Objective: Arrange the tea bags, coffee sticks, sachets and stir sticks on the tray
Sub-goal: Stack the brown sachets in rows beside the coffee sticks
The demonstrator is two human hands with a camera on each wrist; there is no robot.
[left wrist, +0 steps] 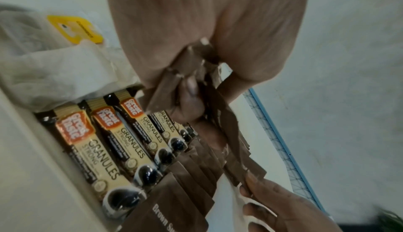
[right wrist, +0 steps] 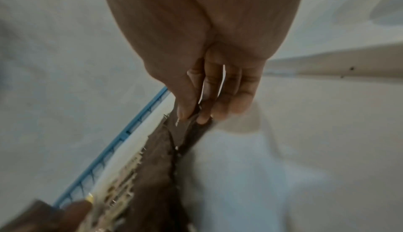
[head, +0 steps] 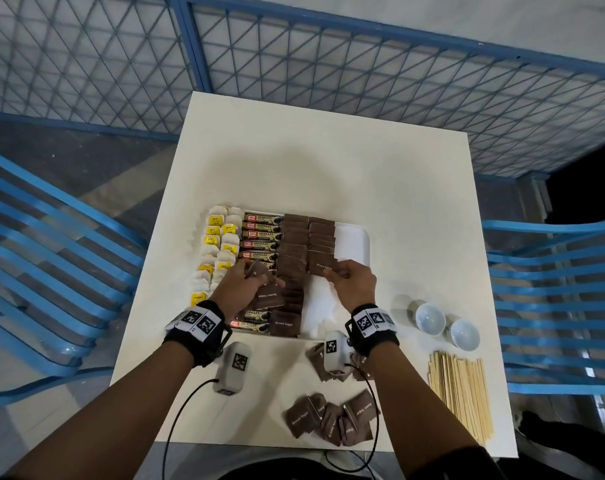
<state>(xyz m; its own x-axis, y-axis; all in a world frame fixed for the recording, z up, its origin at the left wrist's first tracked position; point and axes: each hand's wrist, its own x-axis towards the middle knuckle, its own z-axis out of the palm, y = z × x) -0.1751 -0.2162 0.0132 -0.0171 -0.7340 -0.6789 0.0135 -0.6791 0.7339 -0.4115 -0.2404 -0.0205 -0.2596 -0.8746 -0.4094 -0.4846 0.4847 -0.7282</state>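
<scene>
Nearest the person, a loose pile of brown paper sugar sachets (head: 332, 422) is lying on the white square worktop (head: 398, 202), with a second small cluster (head: 320, 358) sitting partly under the right wrist camera; both are waiting outside the tray. To the right, a bundle of pale wooden stir sticks (head: 458, 393) is lying with its long axis running near to far, well apart from both hands but on the right hand's side. Further out, the left hand (head: 240, 282) is clenching a fan of several brown sachets (left wrist: 196, 73) over the near half of the white rectangular tray (head: 354, 242), just above the column of coffee sticks (head: 261, 233). The right hand (head: 354, 280) is pinching one brown sachet (head: 323, 266) by its near edge between thumb and fingers (right wrist: 229, 97), at the near end of the second sachet column (head: 322, 237). That column is running near to far, so the next placement probably lies toward the person, into the bare tray strip directly beneath the right hand. Farthest left, the tea bags with yellow tags (head: 218, 244) are filling their own two columns.
</scene>
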